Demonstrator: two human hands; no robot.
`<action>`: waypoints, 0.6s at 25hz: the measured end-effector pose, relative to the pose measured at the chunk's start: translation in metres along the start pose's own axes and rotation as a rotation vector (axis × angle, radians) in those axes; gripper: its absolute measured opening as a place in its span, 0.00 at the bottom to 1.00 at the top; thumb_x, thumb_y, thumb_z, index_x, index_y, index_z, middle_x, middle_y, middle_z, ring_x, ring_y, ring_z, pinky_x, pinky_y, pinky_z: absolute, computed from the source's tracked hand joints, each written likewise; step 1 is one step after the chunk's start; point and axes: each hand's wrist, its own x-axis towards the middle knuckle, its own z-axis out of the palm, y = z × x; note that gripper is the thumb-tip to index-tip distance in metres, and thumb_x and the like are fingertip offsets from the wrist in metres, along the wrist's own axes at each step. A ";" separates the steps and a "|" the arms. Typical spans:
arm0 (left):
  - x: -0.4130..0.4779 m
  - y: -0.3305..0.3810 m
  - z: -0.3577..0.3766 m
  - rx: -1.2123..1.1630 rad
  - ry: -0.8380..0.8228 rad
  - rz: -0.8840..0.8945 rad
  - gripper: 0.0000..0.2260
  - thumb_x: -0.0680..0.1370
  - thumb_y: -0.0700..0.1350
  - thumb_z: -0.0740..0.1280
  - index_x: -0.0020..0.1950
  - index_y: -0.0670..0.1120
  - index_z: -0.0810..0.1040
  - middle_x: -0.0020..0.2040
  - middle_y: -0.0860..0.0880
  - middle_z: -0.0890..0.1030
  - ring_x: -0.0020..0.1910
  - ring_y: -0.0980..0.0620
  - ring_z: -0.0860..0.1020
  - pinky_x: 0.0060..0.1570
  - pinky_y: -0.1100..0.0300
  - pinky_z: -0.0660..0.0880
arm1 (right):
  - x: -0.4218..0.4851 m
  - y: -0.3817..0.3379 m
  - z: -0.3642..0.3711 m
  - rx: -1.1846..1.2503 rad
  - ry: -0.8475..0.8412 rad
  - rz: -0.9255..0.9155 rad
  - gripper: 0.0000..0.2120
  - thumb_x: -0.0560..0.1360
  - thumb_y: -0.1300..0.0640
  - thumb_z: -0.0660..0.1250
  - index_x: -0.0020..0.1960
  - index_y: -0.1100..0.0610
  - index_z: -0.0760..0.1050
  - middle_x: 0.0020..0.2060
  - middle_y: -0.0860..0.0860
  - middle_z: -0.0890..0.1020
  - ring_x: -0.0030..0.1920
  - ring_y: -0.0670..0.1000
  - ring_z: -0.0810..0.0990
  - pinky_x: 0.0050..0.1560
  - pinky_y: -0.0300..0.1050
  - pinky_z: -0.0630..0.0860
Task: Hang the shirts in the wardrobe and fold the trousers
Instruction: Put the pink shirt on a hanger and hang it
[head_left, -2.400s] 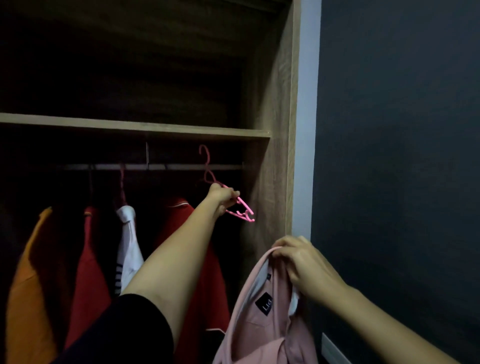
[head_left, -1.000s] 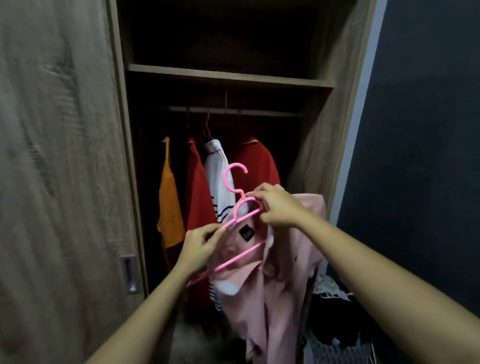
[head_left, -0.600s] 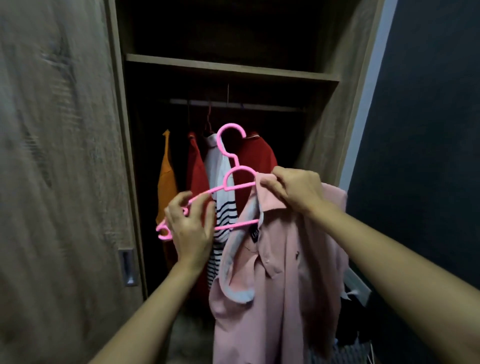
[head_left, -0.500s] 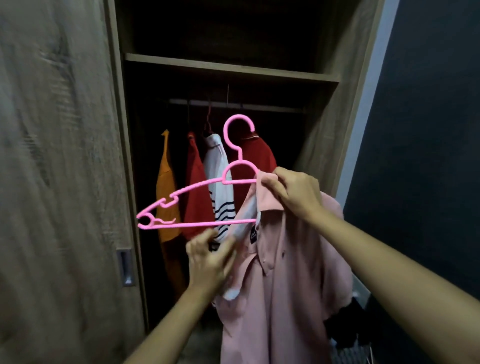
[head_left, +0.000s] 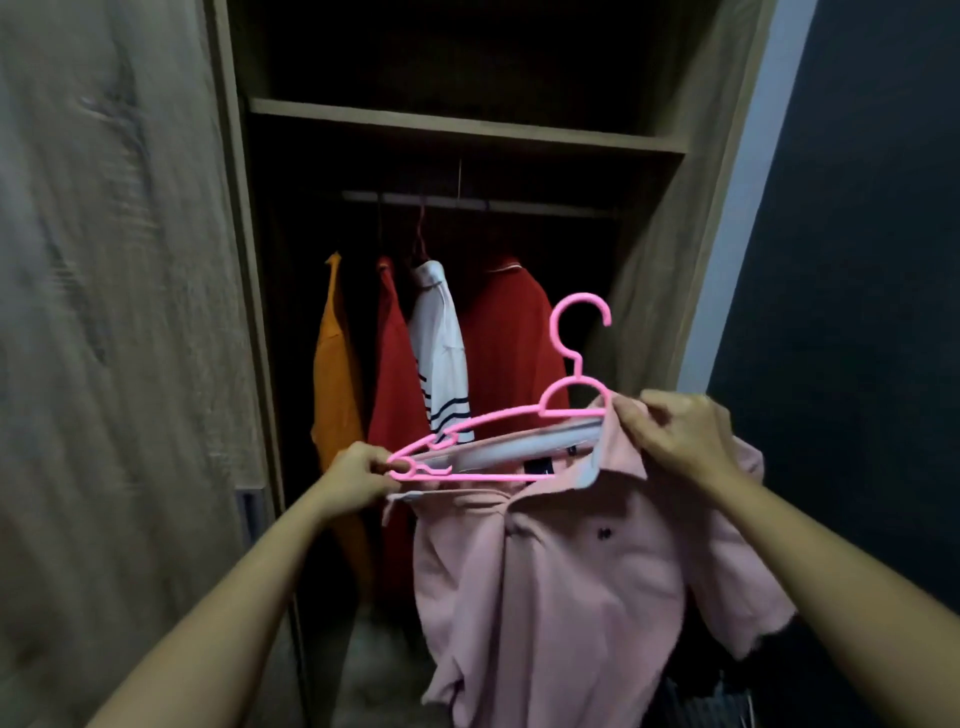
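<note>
A pale pink polo shirt (head_left: 561, 597) hangs in front of the open wardrobe (head_left: 660, 270). A pink plastic hanger (head_left: 566, 400) lies across its collar, hook up, its right arm inside the neck opening. My left hand (head_left: 358, 475) pinches the hanger's left tip together with the left end of the collar. My right hand (head_left: 675, 436) grips the collar at the right, over the hanger's right shoulder. The collar is stretched wide between both hands.
On the wardrobe rail (head_left: 478, 203) hang an orange shirt (head_left: 335, 364), a red shirt (head_left: 397, 374), a white striped shirt (head_left: 441, 353) and another red shirt (head_left: 514, 332). A wooden door (head_left: 114, 312) stands at left, a dark wall (head_left: 857, 260) at right. A shelf (head_left: 457, 127) runs above the rail.
My left hand took the hanger off the rail and brought it to the shirt. The hanger's right arm went into the neck, and my left hand now pulls the collar out towards the left tip.
</note>
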 end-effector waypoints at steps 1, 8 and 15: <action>0.001 0.001 -0.013 0.005 0.016 0.012 0.16 0.65 0.39 0.73 0.28 0.61 0.81 0.28 0.59 0.79 0.32 0.61 0.75 0.36 0.62 0.71 | -0.005 0.004 0.003 0.000 -0.008 -0.011 0.33 0.69 0.28 0.49 0.28 0.57 0.68 0.23 0.49 0.73 0.30 0.56 0.77 0.29 0.44 0.66; -0.004 0.058 -0.030 0.314 0.430 0.061 0.10 0.65 0.43 0.64 0.36 0.49 0.85 0.36 0.46 0.79 0.38 0.45 0.80 0.37 0.60 0.74 | -0.027 -0.009 0.026 -0.108 -0.032 -0.081 0.33 0.74 0.29 0.43 0.28 0.53 0.68 0.25 0.49 0.79 0.30 0.54 0.81 0.26 0.38 0.59; -0.039 0.117 0.020 0.746 0.497 0.782 0.15 0.72 0.49 0.59 0.50 0.44 0.81 0.40 0.47 0.79 0.36 0.46 0.79 0.30 0.57 0.71 | 0.005 -0.029 0.029 0.376 -0.067 0.113 0.34 0.68 0.26 0.52 0.27 0.57 0.60 0.20 0.50 0.65 0.26 0.47 0.67 0.31 0.50 0.65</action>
